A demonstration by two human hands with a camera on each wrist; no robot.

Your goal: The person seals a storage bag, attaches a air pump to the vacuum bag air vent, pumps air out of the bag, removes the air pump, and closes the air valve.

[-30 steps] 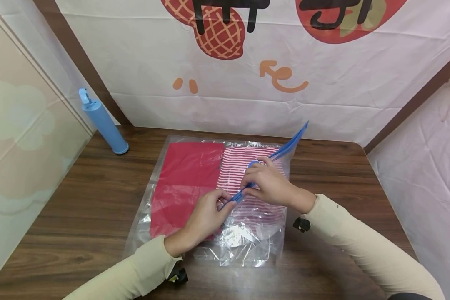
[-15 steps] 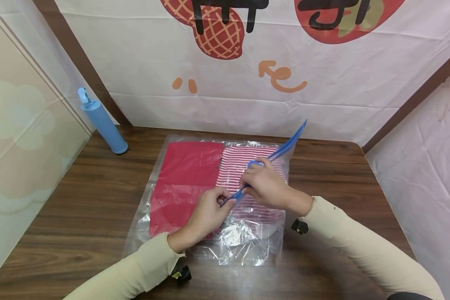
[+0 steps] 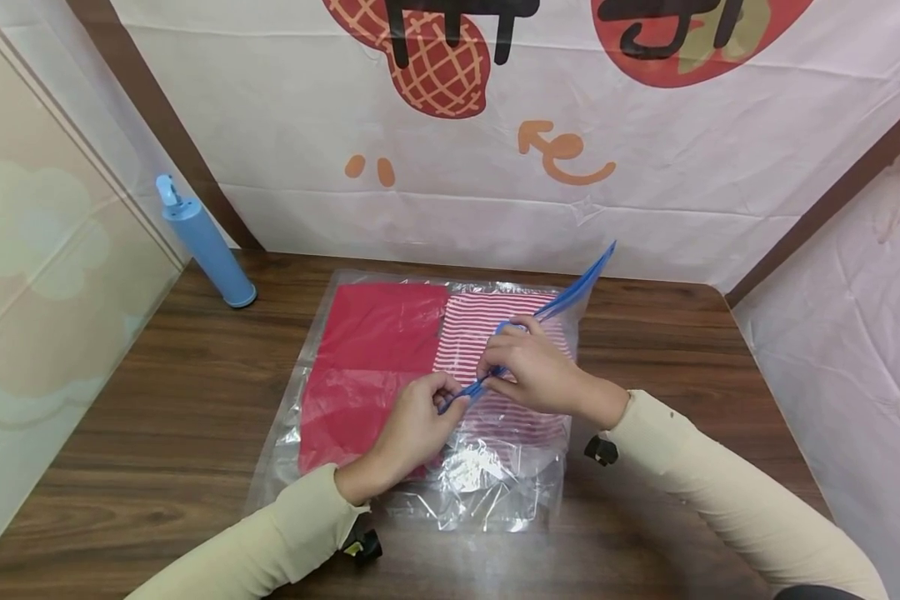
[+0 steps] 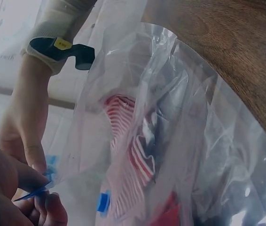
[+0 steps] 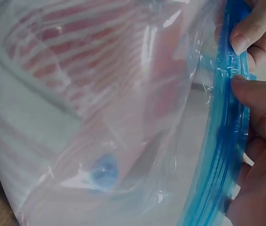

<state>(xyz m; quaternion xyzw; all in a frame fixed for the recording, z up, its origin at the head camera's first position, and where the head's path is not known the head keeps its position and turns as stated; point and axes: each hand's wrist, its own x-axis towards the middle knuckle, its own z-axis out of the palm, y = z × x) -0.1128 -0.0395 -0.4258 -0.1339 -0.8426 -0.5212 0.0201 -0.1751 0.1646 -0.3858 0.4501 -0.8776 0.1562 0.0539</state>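
A clear plastic zip bag [image 3: 487, 492] lies on the table with a red cloth [image 3: 375, 358] and a red-and-white striped cloth [image 3: 472, 329] inside. Its blue zip strip [image 5: 220, 127] runs slantwise, the far end raised off the table. My left hand [image 3: 420, 421] pinches the strip near its lower end between thumb and fingers. Close beside it, my right hand [image 3: 532, 367] pinches the same strip a little further up. In the right wrist view both thumbs press on the strip, nearly touching. A round blue valve [image 5: 104, 172] shows on the bag, partly behind my right hand in the head view.
A light blue hand pump [image 3: 210, 254] stands at the table's back left. The brown wooden table [image 3: 157, 433] meets a printed cloth wall [image 3: 457, 217] at the back, with more walls left and right.
Both hands stay on the zip strip. My right hand has shifted very slightly to the left along it, close to my left hand. The bag and pump have not moved.
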